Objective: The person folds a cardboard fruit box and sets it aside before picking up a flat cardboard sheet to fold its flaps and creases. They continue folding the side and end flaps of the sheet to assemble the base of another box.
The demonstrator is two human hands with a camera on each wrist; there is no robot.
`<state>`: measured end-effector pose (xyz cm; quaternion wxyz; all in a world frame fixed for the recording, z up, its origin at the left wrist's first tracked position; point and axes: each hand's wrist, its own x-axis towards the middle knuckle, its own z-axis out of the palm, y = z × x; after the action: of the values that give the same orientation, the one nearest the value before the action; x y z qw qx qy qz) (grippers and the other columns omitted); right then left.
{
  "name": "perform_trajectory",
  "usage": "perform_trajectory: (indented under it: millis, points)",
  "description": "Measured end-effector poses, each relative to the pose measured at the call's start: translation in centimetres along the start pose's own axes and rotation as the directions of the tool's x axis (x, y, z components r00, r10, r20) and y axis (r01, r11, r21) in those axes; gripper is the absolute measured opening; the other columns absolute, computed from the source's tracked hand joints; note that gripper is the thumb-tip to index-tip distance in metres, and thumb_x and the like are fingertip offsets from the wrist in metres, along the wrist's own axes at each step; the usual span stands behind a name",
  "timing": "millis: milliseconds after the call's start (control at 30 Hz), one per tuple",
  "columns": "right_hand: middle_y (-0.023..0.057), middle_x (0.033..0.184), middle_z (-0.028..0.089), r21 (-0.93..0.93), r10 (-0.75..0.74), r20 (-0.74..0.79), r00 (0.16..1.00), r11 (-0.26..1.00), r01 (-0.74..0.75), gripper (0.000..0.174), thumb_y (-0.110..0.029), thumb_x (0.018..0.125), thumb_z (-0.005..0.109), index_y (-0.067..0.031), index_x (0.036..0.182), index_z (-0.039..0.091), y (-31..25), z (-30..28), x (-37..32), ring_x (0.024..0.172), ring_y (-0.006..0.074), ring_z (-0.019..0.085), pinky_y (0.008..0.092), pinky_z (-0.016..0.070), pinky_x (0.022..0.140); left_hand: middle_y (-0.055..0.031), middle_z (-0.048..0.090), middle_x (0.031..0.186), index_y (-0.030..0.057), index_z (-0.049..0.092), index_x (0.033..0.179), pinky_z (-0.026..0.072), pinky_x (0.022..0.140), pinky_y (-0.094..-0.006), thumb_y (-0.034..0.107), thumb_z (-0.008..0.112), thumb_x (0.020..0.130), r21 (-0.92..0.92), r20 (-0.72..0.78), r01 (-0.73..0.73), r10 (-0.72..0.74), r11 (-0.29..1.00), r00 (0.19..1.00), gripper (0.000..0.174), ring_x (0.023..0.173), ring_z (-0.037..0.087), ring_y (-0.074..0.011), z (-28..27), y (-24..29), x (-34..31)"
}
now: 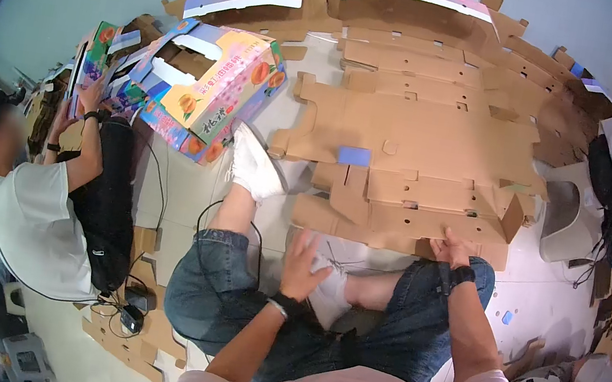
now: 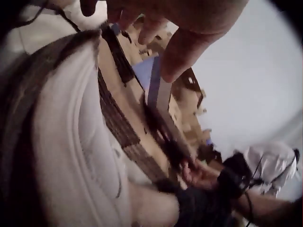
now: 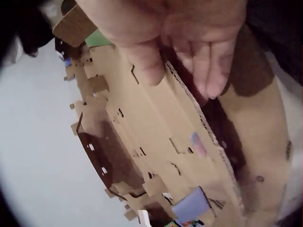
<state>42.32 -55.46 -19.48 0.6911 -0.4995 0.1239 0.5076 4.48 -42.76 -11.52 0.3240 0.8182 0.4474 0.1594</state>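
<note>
I count two white shoes [image 1: 253, 166], one box [image 1: 219, 83] with a cut-out top at left, and at least two people [image 1: 40, 222] at left; the overlapping cardboard sheets [image 1: 416, 140] I can't number.

The brown cardboard sheet [image 1: 424, 141], unfolded and plain side up, lies over other cardboard [image 3: 262, 118], near edge a little lifted. It has slots, cut tabs and a blue flap [image 1: 354, 156].
</note>
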Motion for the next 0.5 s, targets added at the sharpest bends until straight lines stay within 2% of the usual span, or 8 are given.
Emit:
perform_trajectory:
  millis: [33, 67, 133, 200, 233, 367, 433, 500]
  points:
    - [0.0090, 0.110, 0.060, -0.003, 0.002, -0.001, 1.000, 1.000, -0.002, 0.029, -0.020, 0.091, 0.065, -0.0089, 0.115, 0.055, 0.0, 0.1, -0.3, 0.094, 0.0268, 0.062, 0.0406, 0.0560, 0.079, -0.0196, 0.024, 0.154, 0.0105, 0.039, 0.144, 0.0138, 0.114, -0.0549, 0.034, 0.075, 0.072, 0.084, 0.080, -0.064, 0.057, 0.994, 0.995, 0.083, 0.140, 0.026, -0.0353, 0.6, 0.4, 0.1]
    - [0.0101, 0.108, 0.061, 0.015, 0.023, 0.026, 0.999, 1.000, -0.023, 0.027, -0.019, 0.091, 0.064, -0.0088, 0.115, 0.055, 0.0, 0.2, -0.5, 0.093, 0.0280, 0.062, 0.0413, 0.0562, 0.078, -0.0196, 0.024, 0.154, 0.0105, 0.039, 0.144, 0.0138, 0.114, -0.0549, 0.034, 0.075, 0.072, 0.082, 0.080, -0.061, 0.054, 0.995, 0.995, 0.083, 0.140, 0.026, -0.0353, 1.1, 0.8, 0.1]
    - [0.0112, 0.106, 0.061, 0.030, 0.045, 0.050, 0.998, 0.998, -0.046, 0.026, -0.018, 0.091, 0.064, -0.0087, 0.114, 0.055, 0.7, 0.8, -1.1, 0.092, 0.0293, 0.062, 0.0421, 0.0564, 0.076, -0.0186, 0.023, 0.154, 0.0138, 0.039, 0.144, 0.0057, 0.112, -0.0609, 0.037, 0.077, 0.069, 0.240, 0.215, -0.078, 0.026, 0.968, 0.976, 0.088, 0.141, 0.024, -0.0349, 1.3, 1.9, -0.1]
    - [0.0144, 0.106, 0.060, 0.016, 0.122, -0.067, 0.990, 0.993, -0.121, 0.025, -0.017, 0.091, 0.062, -0.0073, 0.113, 0.055, 2.5, 1.5, -1.6, 0.093, 0.0321, 0.061, 0.0433, 0.0569, 0.075, -0.0178, 0.023, 0.155, 0.0155, 0.036, 0.146, 0.0053, 0.111, -0.0629, 0.038, 0.077, 0.068, 0.250, 0.204, -0.072, 0.020, 0.966, 0.979, 0.091, 0.142, 0.023, -0.0347, 1.8, 1.8, 0.0]
    - [0.0165, 0.107, 0.058, 0.036, 0.110, -0.114, 0.987, 0.994, -0.106, 0.028, -0.017, 0.090, 0.064, -0.0056, 0.114, 0.054, 3.2, 1.3, -1.0, 0.090, 0.0338, 0.060, 0.0447, 0.0574, 0.074, -0.0170, 0.022, 0.155, 0.0173, 0.034, 0.147, 0.0048, 0.110, -0.0650, 0.039, 0.077, 0.066, 0.263, 0.189, -0.067, 0.017, 0.963, 0.982, 0.094, 0.143, 0.021, -0.0345, 2.0, 1.8, 0.1]
    - [0.0163, 0.110, 0.055, 0.035, 0.149, -0.040, 0.988, 0.988, -0.148, 0.032, -0.017, 0.090, 0.065, -0.0061, 0.117, 0.052, 4.0, 1.0, 0.5, 0.089, 0.0329, 0.060, 0.0447, 0.0577, 0.075, -0.0184, 0.017, 0.156, 0.0178, 0.027, 0.150, 0.0053, 0.110, -0.0636, 0.037, 0.078, 0.067, 0.272, 0.156, -0.045, 0.002, 0.961, 0.988, 0.099, 0.144, 0.017, -0.0354, 2.0, 2.1, 0.3]
    - [0.0150, 0.108, 0.055, 0.040, 0.133, -0.118, 0.984, 0.991, -0.129, 0.033, -0.018, 0.091, 0.065, -0.0052, 0.117, 0.050, 3.9, 2.2, 0.1, 0.086, 0.0312, 0.059, 0.0438, 0.0579, 0.075, -0.0206, 0.012, 0.157, 0.0180, 0.022, 0.152, 0.0055, 0.111, -0.0628, 0.035, 0.078, 0.067, 0.284, 0.097, -0.037, 0.010, 0.958, 0.995, 0.103, 0.144, 0.016, -0.0365, 1.7, 2.5, 0.8]
    - [0.0148, 0.109, 0.055, 0.020, 0.124, -0.110, 0.986, 0.992, -0.123, 0.033, -0.019, 0.091, 0.065, -0.0048, 0.117, 0.050, 4.0, 2.0, 0.5, 0.088, 0.0307, 0.060, 0.0427, 0.0581, 0.074, -0.0214, 0.009, 0.157, 0.0178, 0.021, 0.152, 0.0059, 0.111, -0.0624, 0.034, 0.078, 0.068, 0.282, 0.080, -0.041, 0.019, 0.959, 0.997, 0.103, 0.144, 0.015, -0.0370, 1.5, 2.6, 1.4]
